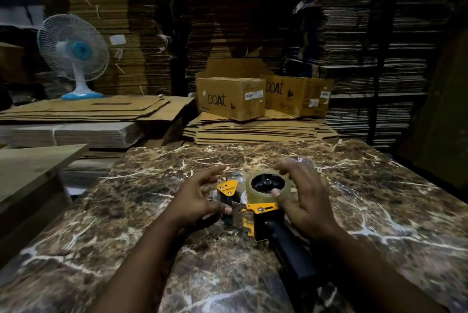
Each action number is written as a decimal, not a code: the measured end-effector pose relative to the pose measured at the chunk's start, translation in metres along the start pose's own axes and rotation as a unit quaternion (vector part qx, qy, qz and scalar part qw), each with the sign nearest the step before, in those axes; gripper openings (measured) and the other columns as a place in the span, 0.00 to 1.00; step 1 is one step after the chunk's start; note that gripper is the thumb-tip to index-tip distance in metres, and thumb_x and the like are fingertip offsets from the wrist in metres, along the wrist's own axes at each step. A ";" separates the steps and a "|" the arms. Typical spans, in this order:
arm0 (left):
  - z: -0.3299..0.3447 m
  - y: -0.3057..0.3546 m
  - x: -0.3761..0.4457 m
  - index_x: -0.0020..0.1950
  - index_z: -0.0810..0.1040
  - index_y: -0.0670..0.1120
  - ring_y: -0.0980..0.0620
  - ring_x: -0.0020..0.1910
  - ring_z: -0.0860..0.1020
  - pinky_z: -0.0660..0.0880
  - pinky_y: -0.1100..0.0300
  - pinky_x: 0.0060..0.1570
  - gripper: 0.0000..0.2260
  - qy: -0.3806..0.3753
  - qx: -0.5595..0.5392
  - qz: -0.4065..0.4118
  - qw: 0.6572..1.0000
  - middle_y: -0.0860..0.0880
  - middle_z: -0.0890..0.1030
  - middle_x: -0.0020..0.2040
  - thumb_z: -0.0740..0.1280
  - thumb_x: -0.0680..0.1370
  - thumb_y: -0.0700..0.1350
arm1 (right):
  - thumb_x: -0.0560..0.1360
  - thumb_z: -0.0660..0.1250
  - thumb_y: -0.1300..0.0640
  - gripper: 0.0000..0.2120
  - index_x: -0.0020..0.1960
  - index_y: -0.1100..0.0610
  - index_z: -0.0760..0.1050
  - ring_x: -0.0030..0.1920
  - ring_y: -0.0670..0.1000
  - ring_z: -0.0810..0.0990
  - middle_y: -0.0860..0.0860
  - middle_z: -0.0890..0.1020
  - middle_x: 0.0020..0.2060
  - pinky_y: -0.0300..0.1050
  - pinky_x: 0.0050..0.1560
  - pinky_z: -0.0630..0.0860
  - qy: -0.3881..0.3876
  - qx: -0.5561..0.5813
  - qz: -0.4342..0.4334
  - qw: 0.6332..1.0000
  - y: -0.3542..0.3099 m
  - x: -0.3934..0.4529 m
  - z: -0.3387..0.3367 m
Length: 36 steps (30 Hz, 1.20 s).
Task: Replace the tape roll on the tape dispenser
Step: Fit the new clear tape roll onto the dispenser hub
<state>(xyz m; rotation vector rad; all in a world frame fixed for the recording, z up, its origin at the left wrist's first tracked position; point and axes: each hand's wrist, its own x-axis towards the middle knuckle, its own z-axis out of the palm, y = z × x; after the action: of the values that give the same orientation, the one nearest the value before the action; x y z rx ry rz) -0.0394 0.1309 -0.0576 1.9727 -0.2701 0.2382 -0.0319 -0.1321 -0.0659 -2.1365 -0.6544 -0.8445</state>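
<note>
Two hands, left hand point(200, 196), right hand point(302, 201), one tape dispenser point(255, 211), one tape roll point(266, 187).

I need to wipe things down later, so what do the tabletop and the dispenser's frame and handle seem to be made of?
Tabletop: polished brown marble or a look-alike, judging by white veins and sheen. Dispenser frame: yellow painted metal, probably, with thin flat plates and screws. Handle: matte black plastic or rubber; too dark to tell which.

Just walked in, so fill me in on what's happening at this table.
A person is loading a tape dispenser lying on the marble table. A clear tape roll already sits on its hub. The right hand touches the roll, thumb at the hub; the left hand steadies the front end.
</note>
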 end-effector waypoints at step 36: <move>0.025 -0.001 0.007 0.56 0.86 0.50 0.46 0.56 0.83 0.81 0.45 0.55 0.18 0.036 -0.179 -0.080 0.980 0.46 0.85 0.56 0.69 0.75 0.30 | 0.73 0.63 0.36 0.19 0.56 0.45 0.82 0.55 0.42 0.75 0.38 0.78 0.48 0.54 0.59 0.65 -0.077 0.008 0.018 0.997 -0.019 0.010 0.012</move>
<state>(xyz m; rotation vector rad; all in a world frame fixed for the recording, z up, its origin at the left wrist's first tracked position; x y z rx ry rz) -0.0318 0.1078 -0.0665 1.6152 -0.0974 0.1445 -0.0337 -0.1094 -0.0569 -2.2076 -0.6961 -0.6576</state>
